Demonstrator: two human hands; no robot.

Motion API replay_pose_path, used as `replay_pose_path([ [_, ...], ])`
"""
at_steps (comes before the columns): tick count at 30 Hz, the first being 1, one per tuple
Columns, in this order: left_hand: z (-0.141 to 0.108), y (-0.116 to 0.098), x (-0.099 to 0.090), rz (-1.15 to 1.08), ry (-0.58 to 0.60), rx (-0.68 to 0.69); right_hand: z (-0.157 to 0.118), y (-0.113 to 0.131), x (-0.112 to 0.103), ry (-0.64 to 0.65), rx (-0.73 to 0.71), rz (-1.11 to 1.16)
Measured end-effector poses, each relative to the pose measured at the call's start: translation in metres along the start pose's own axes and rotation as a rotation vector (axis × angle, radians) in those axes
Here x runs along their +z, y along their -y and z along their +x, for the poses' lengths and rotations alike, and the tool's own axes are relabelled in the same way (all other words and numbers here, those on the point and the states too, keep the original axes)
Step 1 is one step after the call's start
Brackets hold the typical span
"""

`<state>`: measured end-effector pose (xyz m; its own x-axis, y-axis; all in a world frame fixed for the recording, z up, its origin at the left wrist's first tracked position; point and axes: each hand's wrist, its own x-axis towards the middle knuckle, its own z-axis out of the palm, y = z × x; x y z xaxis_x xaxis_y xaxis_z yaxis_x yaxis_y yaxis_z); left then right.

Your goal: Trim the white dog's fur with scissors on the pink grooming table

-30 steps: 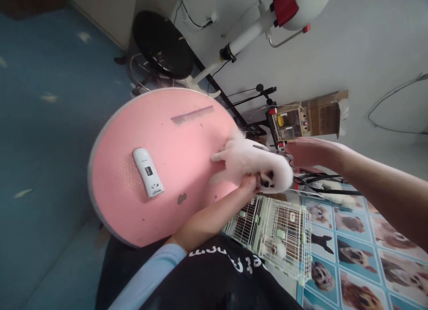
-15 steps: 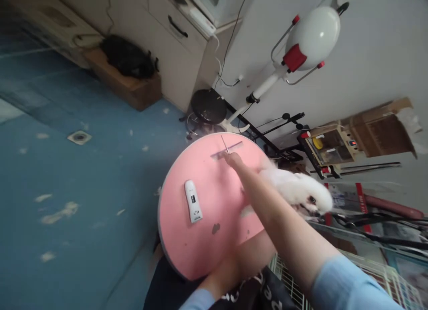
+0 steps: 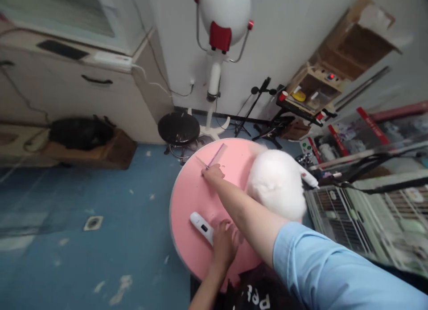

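Close to the far edge of the round pink table, my right hand is closed on a thin metal tool, whose type is too small to make out. Beside those fingers lies a comb with a purple spine. A white clipper with a dark display rests nearer to me. My left hand is at its near end and hides that end, with fingers curved and apart. A fluffy white dog is at the table's right side, its face hidden from view.
The pink table has a black stool behind it and a white dryer on a stand beyond. Wire cages stand at the right. A cardboard box and a wooden-framed case are at the upper right.
The view has turned and shifted. My left hand, hidden before, now shows at the clipper. The dog's face has turned out of sight. My right hand still has the thin tool beside the comb.
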<state>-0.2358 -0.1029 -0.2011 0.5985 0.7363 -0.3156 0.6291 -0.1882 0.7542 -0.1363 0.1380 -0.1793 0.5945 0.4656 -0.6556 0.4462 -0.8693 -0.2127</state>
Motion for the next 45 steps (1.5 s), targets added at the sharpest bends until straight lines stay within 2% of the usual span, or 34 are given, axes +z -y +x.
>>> replay_pose_path([
  [2,0.001,0.03,-0.031,0.216,0.017,0.077,-0.001,-0.001,0.003,0.006,0.061,0.063],
  [5,0.008,0.062,-0.068,0.397,0.246,0.28,-0.007,-0.009,0.009,0.028,0.105,0.091],
  [9,0.021,0.092,-0.103,0.556,0.493,0.479,-0.035,-0.014,0.021,0.078,0.124,0.128],
  [11,0.028,0.103,-0.118,0.62,0.553,0.533,-0.057,-0.012,0.023,0.064,0.098,0.165],
  [14,0.041,0.118,-0.144,0.708,0.572,0.611,-0.101,-0.015,0.023,-0.012,0.015,0.229],
  [17,0.058,0.136,-0.18,0.789,0.556,0.641,-0.159,-0.041,0.037,-0.086,-0.093,0.264],
  [18,0.067,0.142,-0.194,0.811,0.537,0.636,-0.181,-0.057,0.05,-0.104,-0.166,0.237],
  [20,0.091,0.151,-0.219,0.863,0.461,0.616,-0.227,-0.096,0.09,-0.171,-0.236,0.248],
  [21,0.105,0.152,-0.231,0.899,0.412,0.613,-0.249,-0.118,0.116,-0.215,-0.216,0.276],
  [22,0.121,0.149,-0.24,0.937,0.359,0.608,-0.27,-0.141,0.145,-0.25,-0.131,0.292],
  [23,0.137,0.144,-0.247,0.973,0.308,0.609,-0.291,-0.163,0.175,-0.265,0.018,0.316],
  [25,0.169,0.124,-0.255,1.033,0.238,0.618,-0.33,-0.199,0.233,-0.325,0.44,0.401],
  [27,0.197,0.097,-0.255,1.094,0.22,0.602,-0.361,-0.214,0.278,-0.38,0.888,0.549],
  [28,0.21,0.083,-0.253,1.123,0.229,0.589,-0.371,-0.212,0.294,-0.419,0.986,0.614],
  [29,0.223,0.07,-0.251,1.152,0.252,0.575,-0.378,-0.203,0.306,-0.462,0.997,0.655],
  [32,0.265,0.035,-0.239,1.224,0.332,0.585,-0.368,-0.153,0.317,-0.56,0.79,0.703],
  [33,0.28,0.024,-0.234,1.243,0.354,0.605,-0.357,-0.134,0.315,-0.565,0.817,0.737],
  [36,0.328,-0.002,-0.215,1.279,0.403,0.703,-0.312,-0.083,0.308,-0.591,1.173,0.929],
  [37,0.342,-0.009,-0.209,1.285,0.424,0.734,-0.297,-0.068,0.306,-0.628,1.216,0.979],
  [40,0.374,-0.025,-0.196,1.291,0.516,0.829,-0.259,-0.024,0.3,-0.763,1.151,1.068],
  [41,0.38,-0.03,-0.194,1.3,0.555,0.845,-0.249,-0.008,0.297,-0.789,1.222,1.125],
  [43,0.385,-0.04,-0.191,1.313,0.61,0.872,-0.231,0.024,0.291,-0.859,1.477,1.274],
  [45,0.381,-0.055,-0.184,1.188,0.664,0.918,-0.215,0.059,0.283,-1.001,1.639,1.383],
])
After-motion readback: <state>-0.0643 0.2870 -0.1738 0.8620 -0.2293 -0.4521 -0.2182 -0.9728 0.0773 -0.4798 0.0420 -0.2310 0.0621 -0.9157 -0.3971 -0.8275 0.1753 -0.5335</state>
